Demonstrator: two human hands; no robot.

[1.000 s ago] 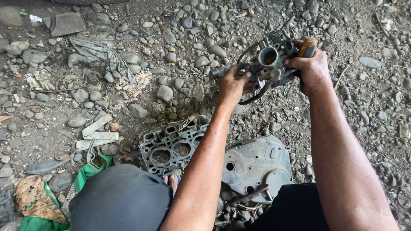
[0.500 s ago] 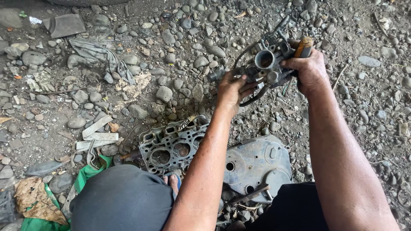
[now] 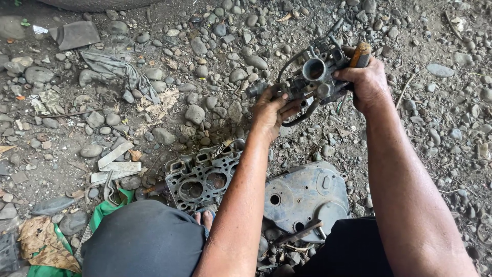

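Above stony ground, near top of view: two hands holding one grimy metal engine part (image 3: pixel 315 74), raised off gravel. Left hand (image 3: pixel 271 110) gripping its lower left side, fingers curling round black hose. Right hand (image 3: pixel 366 84) closing round one wooden-handled tool (image 3: pixel 360 54), pressing against part's right side. Part showing dull grey, oily, one round bore facing up. Lying below: one perforated metal gasket (image 3: pixel 200 174), one grey flat cover plate (image 3: pixel 307 192). One grey rag (image 3: pixel 115 66) lying upper left. Three pale flat strips (image 3: pixel 115 164) resting left of gasket.
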